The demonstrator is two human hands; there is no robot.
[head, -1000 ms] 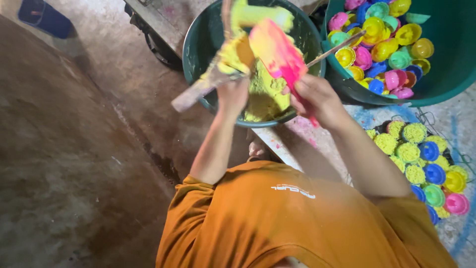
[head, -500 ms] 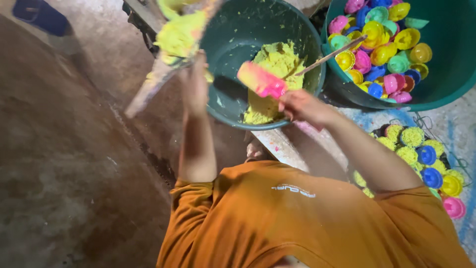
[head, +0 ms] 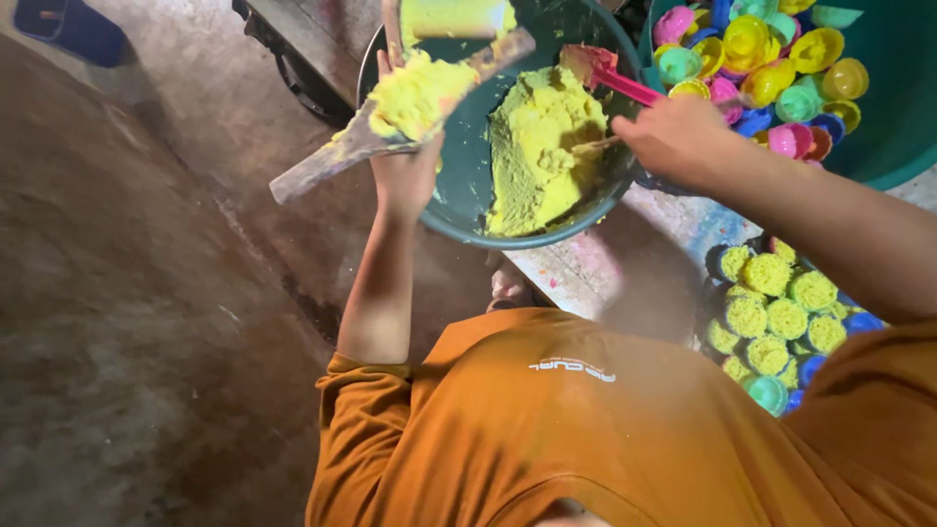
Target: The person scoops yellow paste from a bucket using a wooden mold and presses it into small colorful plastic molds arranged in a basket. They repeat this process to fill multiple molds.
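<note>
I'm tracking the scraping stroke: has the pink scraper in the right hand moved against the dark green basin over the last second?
Yes. The pink scraper went from the dark green basin's left side toward its right rim, in the right hand.

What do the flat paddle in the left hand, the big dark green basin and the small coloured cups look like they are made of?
The paddle looks like bare, worn wood: dull grey-brown, with yellow crumbly mix caked on it. The basin looks like moulded plastic: smooth, dark green, with a rolled rim. The small cups seem to be thin glossy plastic in bright pink, yellow, green and blue. The left hand holds the paddle.
</note>
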